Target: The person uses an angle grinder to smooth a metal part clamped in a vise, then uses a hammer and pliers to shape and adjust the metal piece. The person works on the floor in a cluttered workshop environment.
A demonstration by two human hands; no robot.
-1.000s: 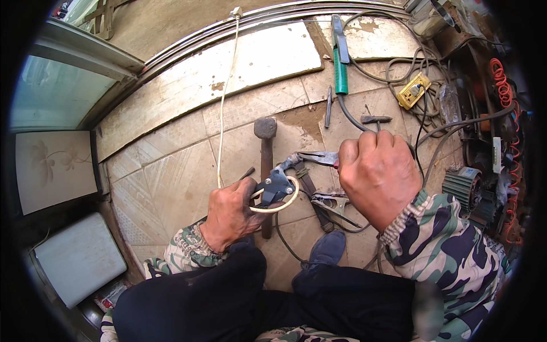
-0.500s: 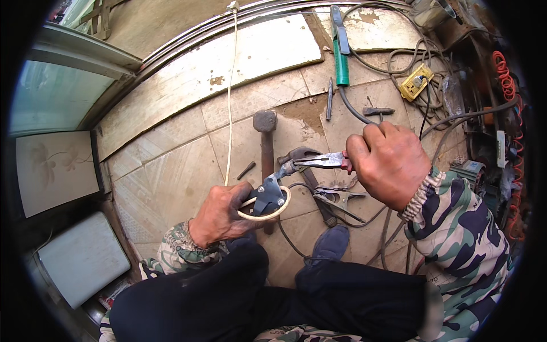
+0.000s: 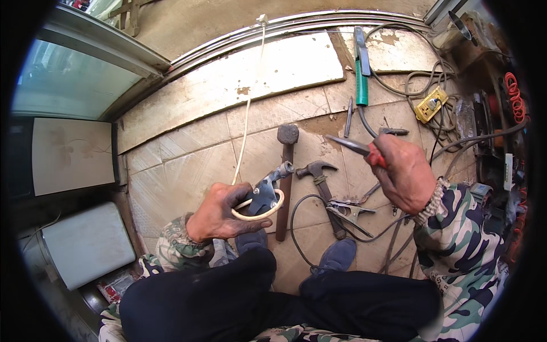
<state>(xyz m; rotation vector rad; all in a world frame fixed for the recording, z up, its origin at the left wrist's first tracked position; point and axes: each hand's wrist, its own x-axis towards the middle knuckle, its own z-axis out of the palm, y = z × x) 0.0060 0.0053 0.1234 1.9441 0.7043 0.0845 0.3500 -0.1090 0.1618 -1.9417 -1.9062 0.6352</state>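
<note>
My left hand (image 3: 216,215) is closed on a dark metal bracket (image 3: 264,196) with bolts and a short tubular end pointing up and right. A cream cord (image 3: 257,216) loops round the bracket, also in that hand's grasp. To the right, my right hand (image 3: 407,176) grips red-handled long-nose pliers (image 3: 354,145), their jaws pointing left, apart from the bracket. Below the pliers a claw hammer (image 3: 317,169) lies on the tiles. A heavy hammer (image 3: 288,135) with a long handle lies behind the bracket.
An earth clamp (image 3: 352,212) lies by my right shoe (image 3: 337,255). Farther off are a green electrode holder (image 3: 362,85), a dark pointed rod (image 3: 348,118), another small hammer (image 3: 394,131), and a yellow socket box (image 3: 431,105) amid tangled cables. A pale box (image 3: 88,245) stands at left.
The pliers have come off the bracket's tubular end and moved right and up with my right hand. My left hand still holds the bracket; the whole view has shifted slightly.
</note>
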